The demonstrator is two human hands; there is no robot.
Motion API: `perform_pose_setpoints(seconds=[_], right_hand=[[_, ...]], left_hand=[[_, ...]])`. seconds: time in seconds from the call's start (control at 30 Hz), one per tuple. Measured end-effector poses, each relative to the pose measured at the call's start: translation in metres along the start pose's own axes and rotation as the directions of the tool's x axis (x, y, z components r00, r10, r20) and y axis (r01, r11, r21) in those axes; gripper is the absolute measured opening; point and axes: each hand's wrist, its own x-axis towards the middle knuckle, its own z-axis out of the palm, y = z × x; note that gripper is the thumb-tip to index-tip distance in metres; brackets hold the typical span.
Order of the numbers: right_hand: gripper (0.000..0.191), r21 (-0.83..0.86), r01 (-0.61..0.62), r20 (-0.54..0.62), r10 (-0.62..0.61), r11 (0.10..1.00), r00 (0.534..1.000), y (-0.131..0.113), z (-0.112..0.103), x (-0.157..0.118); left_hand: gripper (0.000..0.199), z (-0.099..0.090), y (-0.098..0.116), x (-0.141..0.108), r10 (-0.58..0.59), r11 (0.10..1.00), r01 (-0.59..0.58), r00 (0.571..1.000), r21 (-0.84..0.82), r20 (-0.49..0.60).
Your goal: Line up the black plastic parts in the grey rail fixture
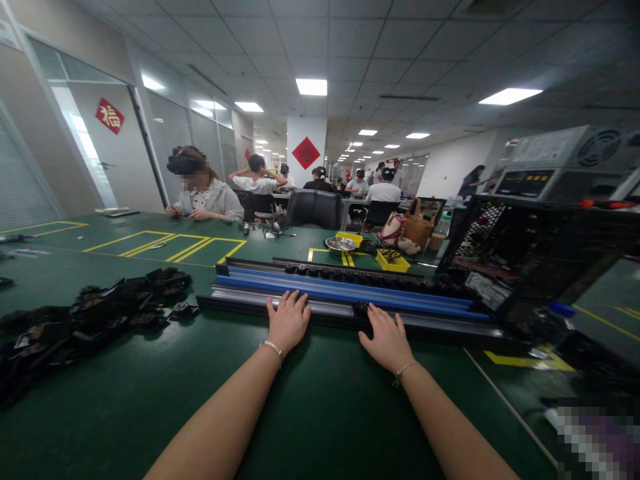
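Long rails lie side by side across the green table: a black one with a silver channel (240, 299) in front, and a blue one (350, 287) behind it. My left hand (289, 321) rests with fingers spread on the near edge of the silver channel. To its right, my right hand (387, 337) lies with fingers apart at the same rail, its fingertips beside a small black part (360, 309) sitting in the channel. Behind the blue rail runs a row of small black parts (330, 272). Neither hand grips anything that I can see.
Many black parts (95, 313) are heaped at the left. A metal bowl (341, 245) and a yellow tray (393, 261) stand beyond the rails. An open computer case (520, 247) is at the right. A person (207, 193) sits across the table.
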Motion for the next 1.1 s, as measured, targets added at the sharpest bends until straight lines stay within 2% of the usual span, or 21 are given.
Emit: perform_pose_setpoints(seconds=[0.27,1.1], right_hand=[[0.065,0.023,-0.001,0.024,0.0,1.0,1.0,-0.009,-0.003,0.001],[0.066,-0.003,-0.001,0.037,0.001,1.0,0.999,-0.016,0.0,0.002]], left_hand=[[0.044,0.0,0.0,0.0,-0.003,1.0,0.003,1.0,-0.011,-0.004],[0.044,-0.004,0.004,-0.001,0.016,1.0,-0.016,1.0,-0.016,0.009]])
